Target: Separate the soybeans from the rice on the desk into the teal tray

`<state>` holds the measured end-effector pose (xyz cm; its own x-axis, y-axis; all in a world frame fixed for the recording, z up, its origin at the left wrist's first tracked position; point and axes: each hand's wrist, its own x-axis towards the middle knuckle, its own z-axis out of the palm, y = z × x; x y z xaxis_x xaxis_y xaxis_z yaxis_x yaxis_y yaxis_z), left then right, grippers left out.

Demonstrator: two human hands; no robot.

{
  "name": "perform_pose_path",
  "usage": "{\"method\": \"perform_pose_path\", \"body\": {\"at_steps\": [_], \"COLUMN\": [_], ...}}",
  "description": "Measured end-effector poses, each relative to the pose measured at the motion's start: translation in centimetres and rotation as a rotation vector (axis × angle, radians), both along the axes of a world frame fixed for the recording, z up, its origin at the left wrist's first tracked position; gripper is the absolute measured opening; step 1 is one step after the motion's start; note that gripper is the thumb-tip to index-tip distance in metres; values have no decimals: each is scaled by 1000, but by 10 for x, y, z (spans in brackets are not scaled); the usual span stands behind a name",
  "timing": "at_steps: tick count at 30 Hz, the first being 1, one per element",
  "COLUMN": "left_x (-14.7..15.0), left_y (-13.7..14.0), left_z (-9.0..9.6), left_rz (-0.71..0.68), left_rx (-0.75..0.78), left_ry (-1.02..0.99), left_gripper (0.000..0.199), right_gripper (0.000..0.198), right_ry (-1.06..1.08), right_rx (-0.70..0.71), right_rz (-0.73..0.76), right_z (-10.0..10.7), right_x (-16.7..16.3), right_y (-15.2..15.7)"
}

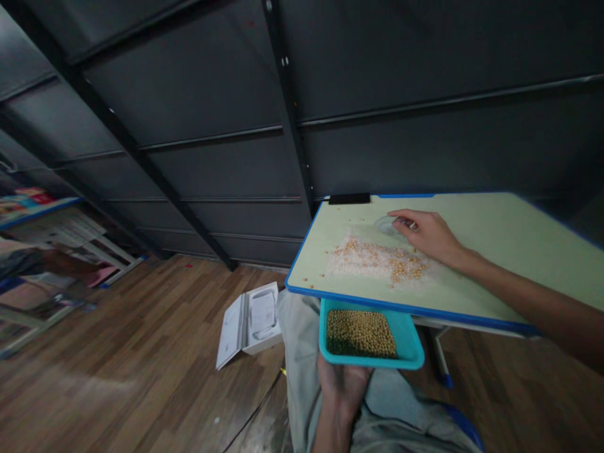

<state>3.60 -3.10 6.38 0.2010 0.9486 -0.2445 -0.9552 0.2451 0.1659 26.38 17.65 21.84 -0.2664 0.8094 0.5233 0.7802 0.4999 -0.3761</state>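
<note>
My left hand holds a turquoise plastic tray from below, just under the near edge of the table. Yellowish round beans lie in the tray, with small dark green ones along its left and front side. Over the tabletop, the fingers of my right hand are closed on a clear, round, shallow dish or lid; its exact kind is hard to make out. Beside that hand, white rice-like grains are spread on the table, mixed with yellow beans.
The pale green tabletop has a blue rim, and a black flat object sits at its far edge. On the floor left of my legs lies an opened white box, near a dark cable. Another person's leg shows at far left.
</note>
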Motion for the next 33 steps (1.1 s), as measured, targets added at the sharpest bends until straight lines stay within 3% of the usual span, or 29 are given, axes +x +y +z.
{"method": "perform_pose_path", "body": {"at_steps": [5,10,33], "left_x": [-1,0,1], "left_y": [0,-1,0], "left_z": [-4,-6,-3], "left_rz": [-3,3,15], "left_rx": [-16,-2,-32], "left_ry": [-32,-15,-36], "left_gripper": [43,43,42], "right_gripper": [34,32,30], "right_ry": [-41,49,118], "right_rx": [-81,-123,-153], "right_rz": [25,172,336], "right_z": [-10,-13,1], "right_x": [-2,-9,-29], "right_y": [1,-2,-31]}}
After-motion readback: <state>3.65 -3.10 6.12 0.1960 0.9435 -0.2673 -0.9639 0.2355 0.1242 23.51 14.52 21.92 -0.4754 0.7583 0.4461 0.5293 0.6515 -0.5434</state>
